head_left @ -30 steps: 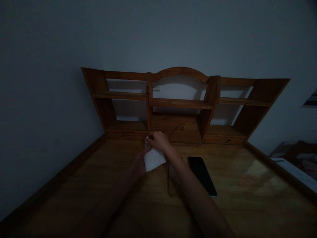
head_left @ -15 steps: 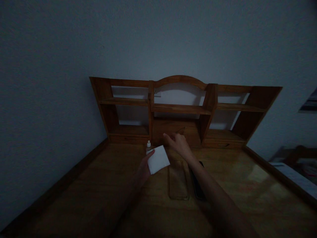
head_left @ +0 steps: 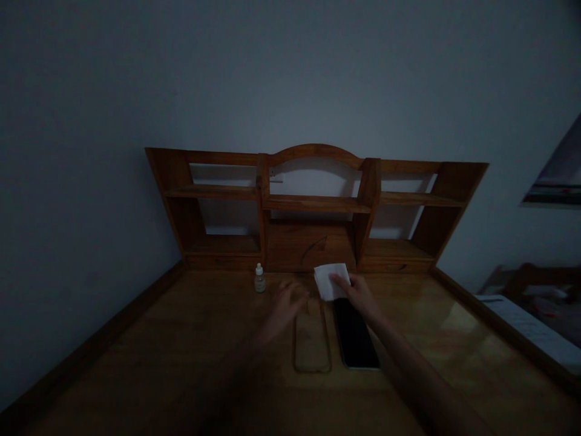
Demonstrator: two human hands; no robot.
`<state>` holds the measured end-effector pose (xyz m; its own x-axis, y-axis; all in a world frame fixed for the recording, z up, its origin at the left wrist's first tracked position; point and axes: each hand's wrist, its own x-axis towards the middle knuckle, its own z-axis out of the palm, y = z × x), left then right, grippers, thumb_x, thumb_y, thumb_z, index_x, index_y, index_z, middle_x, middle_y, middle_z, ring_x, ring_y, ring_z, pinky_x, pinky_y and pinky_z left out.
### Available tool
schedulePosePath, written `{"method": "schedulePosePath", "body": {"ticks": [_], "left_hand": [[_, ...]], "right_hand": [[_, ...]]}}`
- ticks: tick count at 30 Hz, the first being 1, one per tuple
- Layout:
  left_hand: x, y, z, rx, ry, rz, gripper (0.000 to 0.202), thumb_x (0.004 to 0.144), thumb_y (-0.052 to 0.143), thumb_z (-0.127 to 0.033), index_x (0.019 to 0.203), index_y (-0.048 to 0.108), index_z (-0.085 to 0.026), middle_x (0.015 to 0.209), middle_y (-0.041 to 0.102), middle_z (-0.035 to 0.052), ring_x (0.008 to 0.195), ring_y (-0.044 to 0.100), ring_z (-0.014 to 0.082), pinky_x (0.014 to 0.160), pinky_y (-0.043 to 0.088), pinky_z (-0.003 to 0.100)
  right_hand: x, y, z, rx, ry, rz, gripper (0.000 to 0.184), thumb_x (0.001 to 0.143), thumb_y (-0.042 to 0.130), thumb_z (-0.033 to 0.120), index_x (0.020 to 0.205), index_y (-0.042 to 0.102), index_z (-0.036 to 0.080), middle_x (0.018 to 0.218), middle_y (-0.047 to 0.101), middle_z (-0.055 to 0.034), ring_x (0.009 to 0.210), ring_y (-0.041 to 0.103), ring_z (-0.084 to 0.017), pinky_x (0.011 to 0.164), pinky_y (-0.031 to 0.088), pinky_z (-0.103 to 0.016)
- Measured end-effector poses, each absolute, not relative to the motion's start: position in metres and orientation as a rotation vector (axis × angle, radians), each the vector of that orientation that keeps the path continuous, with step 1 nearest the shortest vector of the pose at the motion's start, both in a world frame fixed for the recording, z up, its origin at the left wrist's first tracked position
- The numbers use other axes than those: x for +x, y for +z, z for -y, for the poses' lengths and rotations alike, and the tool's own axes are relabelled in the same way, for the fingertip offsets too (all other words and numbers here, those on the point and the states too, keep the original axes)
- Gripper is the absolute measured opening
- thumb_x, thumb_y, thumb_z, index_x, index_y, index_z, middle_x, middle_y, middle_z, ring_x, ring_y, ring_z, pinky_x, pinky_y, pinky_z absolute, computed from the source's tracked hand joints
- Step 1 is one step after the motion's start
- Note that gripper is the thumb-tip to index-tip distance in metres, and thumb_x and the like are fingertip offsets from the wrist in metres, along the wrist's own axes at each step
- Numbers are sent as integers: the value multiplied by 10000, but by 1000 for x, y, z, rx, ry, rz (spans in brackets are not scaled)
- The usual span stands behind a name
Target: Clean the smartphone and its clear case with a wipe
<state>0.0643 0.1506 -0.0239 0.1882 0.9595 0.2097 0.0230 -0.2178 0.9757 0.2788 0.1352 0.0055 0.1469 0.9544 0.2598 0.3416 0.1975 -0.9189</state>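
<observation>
My right hand point(head_left: 358, 293) pinches a white folded cloth point(head_left: 329, 280) and holds it just above the far end of a black phone point(head_left: 354, 336) lying on the wooden desk point(head_left: 181, 357). My left hand point(head_left: 285, 306) hovers empty, blurred by motion, with its fingers spread, over the far end of a clear phone case point(head_left: 311, 339) that lies to the left of the phone. A small dropper bottle point(head_left: 259, 279) with a white cap stands upright on the desk, left of my left hand.
A wooden shelf unit point(head_left: 313, 203) with bare shelves stands at the back of the desk against the wall. Raised wooden rims run along the desk's left and right sides. A bed or other furniture point(head_left: 535, 315) shows dimly at far right.
The white cloth passed from my left hand to my right, which now holds it over the phone's far end. My left hand let go and moved right over the case. The bottle stands uncovered.
</observation>
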Motion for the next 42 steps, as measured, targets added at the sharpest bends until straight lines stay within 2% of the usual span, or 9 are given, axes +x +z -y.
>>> {"method": "schedulePosePath", "body": {"ticks": [4,7,10,12,20,25,29,33,42], "left_hand": [[49,-45,-148,1550,1198,-1060,163,681,787,-233,798,674,-229,873,589,76,1149,480,325,1023,311,346],[47,-49,-141,1637,1065,-1060,136,696,744,-189,801,668,-232,721,540,37,915,543,279,860,357,314],[49,-51,-138,1752,1000,-1146,279,717,669,-134,975,701,-238,675,531,11,693,507,218,736,346,301],[50,-52,-141,1766,1019,-1138,380,711,644,-111,1064,701,-240,682,552,4,646,495,197,709,351,295],[56,-41,-149,1121,1136,-819,414,694,778,-192,1096,688,-155,1052,718,104,981,653,247,869,475,309],[67,-39,-139,715,1127,-594,228,867,631,-258,1049,716,-151,1189,683,101,1138,609,230,1005,451,316],[82,-34,-126,564,1037,-464,327,972,502,-354,1175,686,-174,1193,676,90,1192,583,225,1056,430,326],[87,-26,-116,528,979,-419,522,973,446,-547,1324,612,-198,1227,658,102,1199,580,241,1038,450,333],[71,-15,-126,582,1029,-482,602,940,498,-564,1470,460,-281,1097,695,69,988,670,217,882,541,331]], "right_hand": [[299,-17,-142,-1364,570,1376,522,804,569,655,661,685,166,637,661,-45,610,626,-223,531,453,-290],[297,-29,-136,-1407,451,1440,505,913,460,566,822,739,155,719,710,-65,694,683,-267,604,511,-329],[280,-30,-123,-1339,348,1703,378,962,432,360,1155,719,208,1036,759,-76,972,713,-292,861,542,-399],[266,-29,-112,-1205,344,1921,426,960,425,227,1337,614,280,1327,653,-42,1232,607,-256,1056,452,-411],[236,-33,-92,-1114,321,2189,561,970,455,180,1513,387,302,1515,460,-37,1402,429,-218,1160,384,-439],[229,-30,-89,-1084,309,2146,604,1012,395,217,1571,194,323,1612,266,4,1490,222,-205,1215,286,-472],[222,-24,-85,-1068,378,2121,564,1040,351,250,1570,179,336,1638,165,29,1508,117,-198,1235,220,-475],[217,-20,-82,-1028,390,2135,571,1047,351,272,1569,134,354,1641,135,38,1511,107,-197,1238,209,-486],[215,-13,-72,-831,341,2393,598,1008,413,196,1568,227,294,1620,235,-16,1494,219,-193,1227,256,-457]]}}
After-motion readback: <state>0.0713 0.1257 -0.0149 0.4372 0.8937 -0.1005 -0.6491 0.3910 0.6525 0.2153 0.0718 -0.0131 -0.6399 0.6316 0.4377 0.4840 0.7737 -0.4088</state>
